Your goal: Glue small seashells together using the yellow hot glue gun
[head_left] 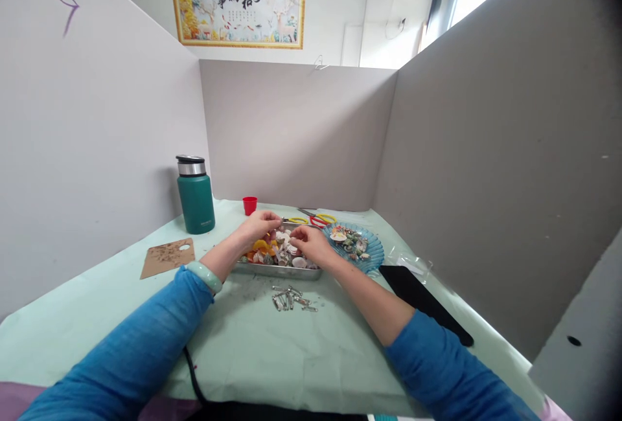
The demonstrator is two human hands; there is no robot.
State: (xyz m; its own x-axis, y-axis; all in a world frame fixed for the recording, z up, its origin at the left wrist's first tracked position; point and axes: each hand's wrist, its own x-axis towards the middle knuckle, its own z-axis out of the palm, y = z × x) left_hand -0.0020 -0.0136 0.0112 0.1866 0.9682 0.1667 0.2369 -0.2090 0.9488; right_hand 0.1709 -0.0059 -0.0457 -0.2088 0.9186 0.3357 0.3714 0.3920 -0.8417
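A metal tray [278, 271] holds orange pieces and many pale shells [284, 249]. Over its back left part is my left hand [262, 225], its fingers pinched on something too small to make out. Above the tray's right side, my right hand [310, 243] has its fingertips drawn together; what they hold, if anything, is hidden. The two hands are a little apart. A blue scalloped plate [374, 249] with small shell-like pieces stands just right of the tray. Several small silver metal pins [290, 299] lie in a loose pile in front of it.
A green bottle [195, 204] stands at the back left, with a brown card [168, 258] before it. Behind the tray are a red cup [249, 205] and scissors [321, 219]. At the right lies a black strip [422, 301]. Grey panels [296, 136] enclose the table.
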